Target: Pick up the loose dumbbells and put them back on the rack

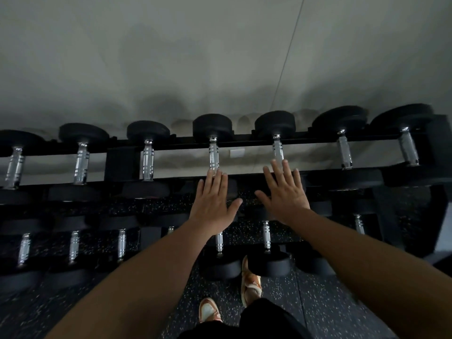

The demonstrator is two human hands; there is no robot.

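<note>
A black two-tier rack [244,143] runs across the view, against a grey wall. Several black dumbbells with chrome handles lie across its upper rail, such as one [214,152] at the centre and one [278,149] just right of it. More dumbbells [266,237] rest on the lower tier. My left hand [212,199] is flat with fingers spread, its fingertips at the near end of the centre dumbbell's handle. My right hand [285,192] is likewise spread over the near head of the neighbouring dumbbell. Neither hand holds anything.
The floor [305,297] is black rubber with white speckles. My two feet in orange and white shoes [250,282] stand close to the lower tier. A thin cable [288,52] runs down the wall. The rack's right end post [435,148] stands at the far right.
</note>
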